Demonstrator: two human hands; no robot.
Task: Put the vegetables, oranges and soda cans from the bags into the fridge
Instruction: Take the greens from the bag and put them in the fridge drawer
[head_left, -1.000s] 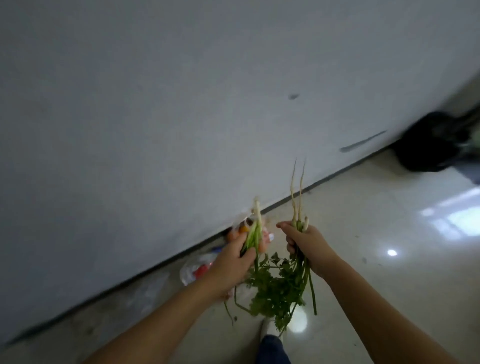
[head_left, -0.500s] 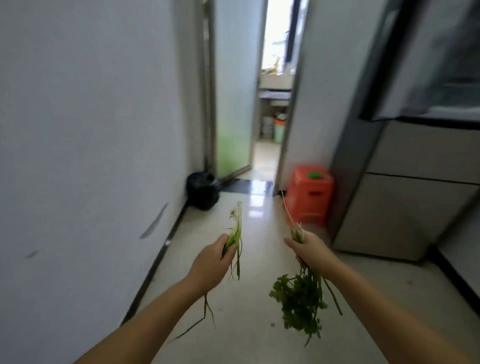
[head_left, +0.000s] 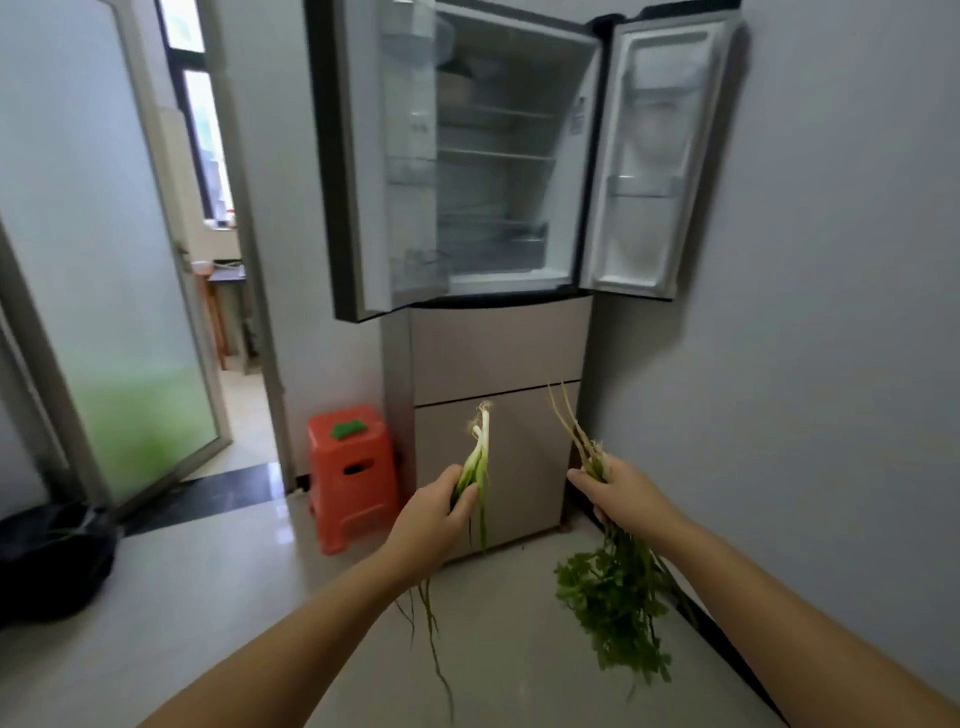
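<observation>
Clenched around a few green onions (head_left: 479, 457) with roots up, the left hand (head_left: 434, 514) hangs beside the right hand (head_left: 623, 493), which grips a coriander bunch (head_left: 618, 587) with leaves hanging low, both before the open fridge (head_left: 498, 171) and near an orange stool (head_left: 350, 473).

Orange stool (head_left: 352, 475), green-white scallions (head_left: 479, 457)

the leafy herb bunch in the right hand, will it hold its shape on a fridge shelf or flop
Likely flop: the herb bunch hangs limp below the right hand, leaves drooping and spread. It looks light, pinched only at the stems. Loose sprigs could probably slip out when set down.
</observation>
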